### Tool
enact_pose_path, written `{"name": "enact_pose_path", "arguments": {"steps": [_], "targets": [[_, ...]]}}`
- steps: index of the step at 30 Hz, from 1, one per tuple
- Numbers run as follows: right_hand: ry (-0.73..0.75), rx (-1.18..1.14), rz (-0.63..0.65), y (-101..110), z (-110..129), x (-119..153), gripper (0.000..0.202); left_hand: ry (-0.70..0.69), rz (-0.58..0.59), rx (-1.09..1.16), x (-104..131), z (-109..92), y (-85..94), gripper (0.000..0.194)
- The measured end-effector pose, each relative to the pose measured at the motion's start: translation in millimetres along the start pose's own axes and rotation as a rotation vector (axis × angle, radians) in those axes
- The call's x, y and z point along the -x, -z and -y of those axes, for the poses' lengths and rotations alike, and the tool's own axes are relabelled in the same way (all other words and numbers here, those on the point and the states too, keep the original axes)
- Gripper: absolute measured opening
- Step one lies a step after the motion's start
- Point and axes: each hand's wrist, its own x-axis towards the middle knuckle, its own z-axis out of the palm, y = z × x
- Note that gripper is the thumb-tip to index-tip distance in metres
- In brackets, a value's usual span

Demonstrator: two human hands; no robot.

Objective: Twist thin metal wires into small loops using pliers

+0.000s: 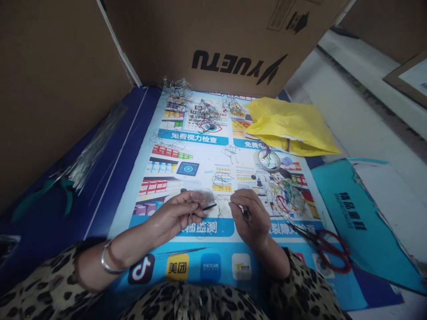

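Observation:
My left hand (178,215) pinches a short thin black stick (210,207) between thumb and fingers, its dark end pointing right. Closed at the right, my right hand (251,220) has thumb and forefinger pressed together at a fine wire (223,199) that loops across the gap between the hands. A small dark object (246,214) shows in its curled fingers; I cannot make out its kind. Behind the hands, a loose coil of thin wire (223,178) rests on the printed poster (207,155).
Right of my right hand lie red-handled scissors (332,251) and tangled coloured wires (283,195). A tape roll (268,159) sits before a yellow bag (293,126). At left are green-handled pliers (43,198) and a wire bundle (96,146). A cardboard box (213,35) stands behind.

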Motion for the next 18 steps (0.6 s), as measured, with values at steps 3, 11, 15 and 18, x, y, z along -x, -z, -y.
{"name": "enact_pose_path", "arguments": {"steps": [3, 11, 15, 18], "targets": [[0.035, 0.059, -0.016, 0, -5, 0, 0.028, 0.021, -0.002, 0.027, 0, -1, -0.3, 0.013], [0.065, 0.078, 0.143, -6, -11, 3, 0.026, 0.035, 0.019, 0.043, -1, -1, 1.1, 0.009], [-0.081, 0.059, 0.059, -3, -7, 1, 0.019, 0.05, 0.034, 0.052, 0, -3, -0.6, 0.009], [-0.119, 0.071, 0.003, -1, -5, -1, 0.016, 0.047, 0.043, 0.065, 0, -4, -1.9, 0.012]]}}
